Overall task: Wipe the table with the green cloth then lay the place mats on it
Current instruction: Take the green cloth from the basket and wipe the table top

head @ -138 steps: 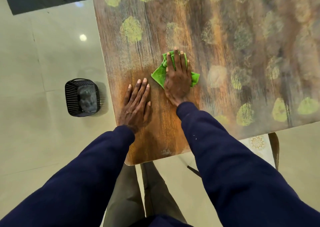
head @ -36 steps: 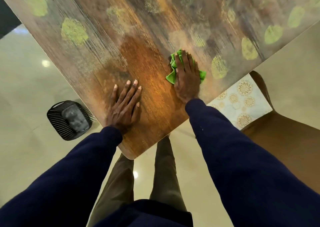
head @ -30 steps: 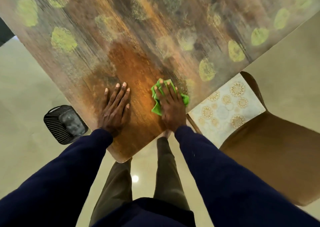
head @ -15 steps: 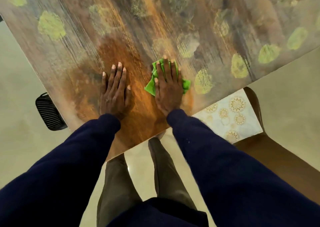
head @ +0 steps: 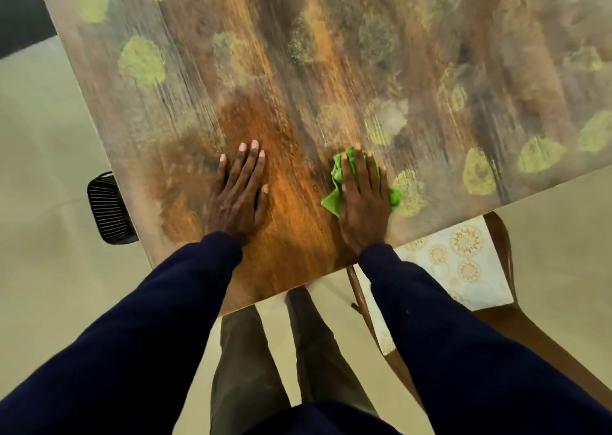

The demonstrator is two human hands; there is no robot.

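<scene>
The wooden table (head: 298,70) with green leaf patches fills the upper view. My right hand (head: 362,202) lies flat with straight fingers on the crumpled green cloth (head: 332,199), pressing it to the tabletop near the front edge. My left hand (head: 238,192) rests flat on the bare wood to its left, fingers spread. A pale place mat (head: 463,262) with gold medallions lies on a chair seat below the table edge at the right, partly hidden by my right sleeve.
A brown wooden chair (head: 516,322) stands at the right under the table edge. A black slatted basket (head: 107,209) sits on the pale tiled floor at the left, partly behind the table corner. My legs stand below the near edge.
My right hand has slid the cloth to the right along the front edge of the table. The left hand stays flat on the wood. The view has shifted slightly.
</scene>
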